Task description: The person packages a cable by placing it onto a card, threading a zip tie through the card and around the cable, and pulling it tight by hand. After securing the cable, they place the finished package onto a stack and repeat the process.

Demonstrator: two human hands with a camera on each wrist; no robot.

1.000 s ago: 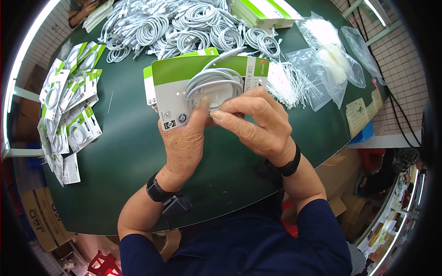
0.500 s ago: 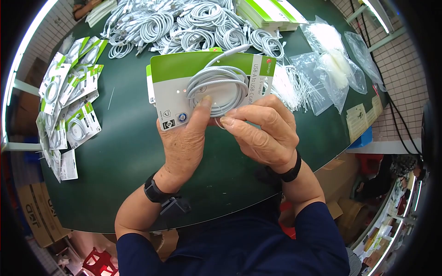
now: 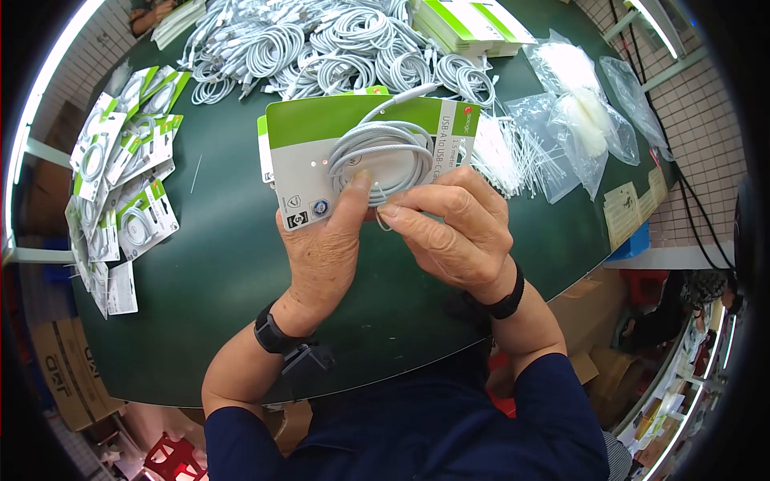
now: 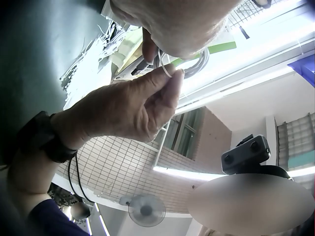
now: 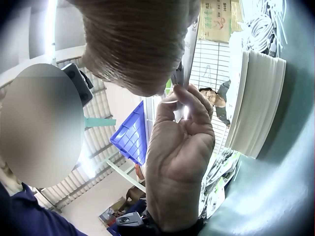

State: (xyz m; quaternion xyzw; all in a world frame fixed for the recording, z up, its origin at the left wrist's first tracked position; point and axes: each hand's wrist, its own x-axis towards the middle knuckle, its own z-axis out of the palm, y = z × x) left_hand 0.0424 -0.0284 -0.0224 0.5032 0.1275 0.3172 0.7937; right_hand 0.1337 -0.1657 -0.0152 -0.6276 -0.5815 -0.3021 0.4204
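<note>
My left hand (image 3: 321, 248) holds a green-and-white packaging card (image 3: 298, 172) upright, its thumb pressed on the front inside a coil of light grey cable (image 3: 389, 131). The card is printed "USB-A to USB-C cable". One cable end sticks up past the card's top edge. Thumb and index finger of my right hand (image 3: 461, 232) pinch a thin white tie (image 3: 382, 224) at the coil's lower edge; it bends in a small loop below the card. In the left wrist view the tie (image 4: 164, 69) curves up from the right fingertips. The left fingers behind the card are hidden.
Another card (image 3: 263, 152) shows behind the held one. Carded cables (image 3: 136, 224) are piled at left, loose coiled cables (image 3: 353, 40) at the back. Stacked cards (image 3: 473, 28) stand beyond the loose white ties (image 3: 505, 152). Clear plastic bags (image 3: 581, 120) lie at right on the green table (image 3: 216, 305).
The right fingertips have moved slightly down and to the right, and the tie's small loop now shows below the card. The left hand keeps its hold; the card has shifted only slightly.
</note>
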